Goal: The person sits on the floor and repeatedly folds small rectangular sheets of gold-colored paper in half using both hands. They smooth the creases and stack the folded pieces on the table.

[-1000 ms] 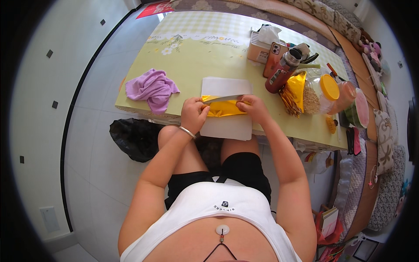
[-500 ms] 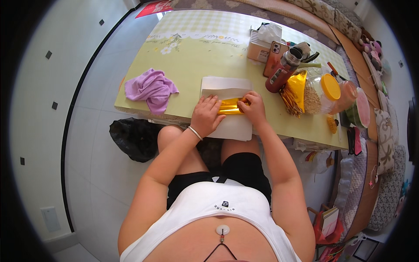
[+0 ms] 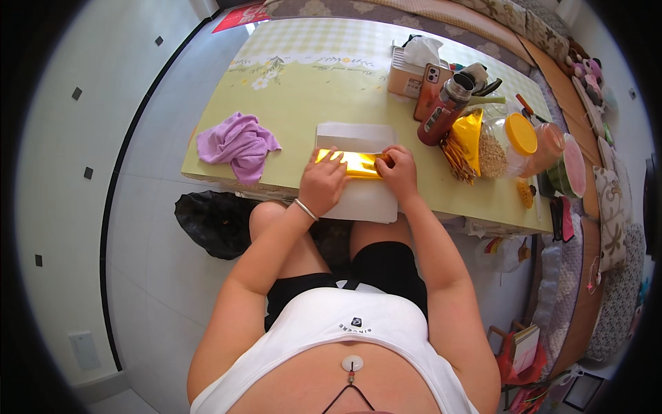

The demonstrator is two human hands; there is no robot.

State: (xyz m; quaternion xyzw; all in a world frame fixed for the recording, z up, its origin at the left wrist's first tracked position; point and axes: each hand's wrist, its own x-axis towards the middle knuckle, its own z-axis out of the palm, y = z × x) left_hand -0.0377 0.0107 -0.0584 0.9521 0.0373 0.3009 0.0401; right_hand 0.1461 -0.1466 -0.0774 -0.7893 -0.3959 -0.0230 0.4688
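Observation:
A strip of shiny gold foil (image 3: pixel 357 163) lies across white paper (image 3: pixel 362 201) at the table's near edge, its surface catching bright light. My left hand (image 3: pixel 323 183) rests on the foil's left end, fingers stretched out over it. At the right end, my right hand (image 3: pixel 398 172) is closed, thumb and fingers pinching the foil's edge. A darker brownish patch shows by those fingertips; whether it is a reflection or a separate thing I cannot make out. The paper's upper part (image 3: pixel 355 134) sticks out beyond the foil.
A crumpled purple cloth (image 3: pixel 238 145) lies left on the table (image 3: pixel 310 90). To the right stand a tissue box (image 3: pixel 405 74), phone (image 3: pixel 431 92), dark red flask (image 3: pixel 441 117), gold foil packet (image 3: pixel 467 141), yellow-lidded jar (image 3: pixel 493 155) and cut watermelon (image 3: pixel 569 169). A black bag (image 3: pixel 210 222) sits below.
The gold foil looks wider and flatter, covering more of the paper's middle. My left fingers have shifted slightly left and up onto it; the right hand keeps its pinch at the other end.

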